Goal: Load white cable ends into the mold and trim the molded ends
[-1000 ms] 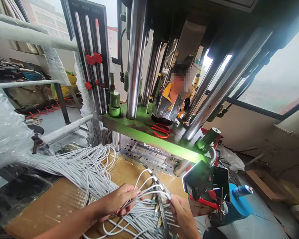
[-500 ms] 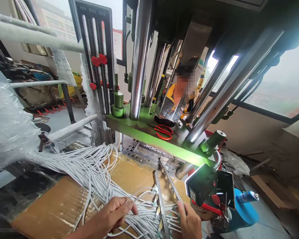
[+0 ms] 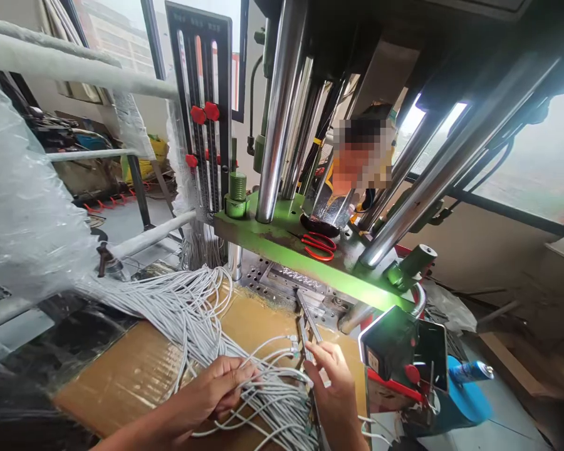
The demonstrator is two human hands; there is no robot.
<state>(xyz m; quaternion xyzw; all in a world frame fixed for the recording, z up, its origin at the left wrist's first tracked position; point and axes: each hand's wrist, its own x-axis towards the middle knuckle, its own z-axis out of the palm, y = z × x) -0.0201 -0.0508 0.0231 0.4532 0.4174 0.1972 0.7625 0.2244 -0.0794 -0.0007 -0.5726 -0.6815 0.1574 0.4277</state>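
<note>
Light grey cables (image 3: 178, 307) lie in a thick bundle across the board, many ends reaching the two slim metal bars (image 3: 305, 326). My left hand (image 3: 223, 383) is closed in a pinch over the bundle, on a cable that shows only partly at the fingertips. Over the bars is my right hand (image 3: 331, 376), thumb and forefinger apart, fingertips at the bars' side; its palm side is partly hidden. Small clear connectors (image 3: 292, 344) tip the cables beside the bars.
A green press (image 3: 282, 241) with steel columns stands ahead, red-handled scissors (image 3: 318, 245) on its plate. Its metal mould (image 3: 291, 275) sits below. At right are a dark box (image 3: 388, 347) and a spray can (image 3: 472, 371) on a blue surface. A person (image 3: 336, 194) is behind the press.
My right hand has come off the right-hand bar's near end and moved up and left over both bars. The bars now lie closer together. My left hand keeps its pinch; the view has shifted slightly.
</note>
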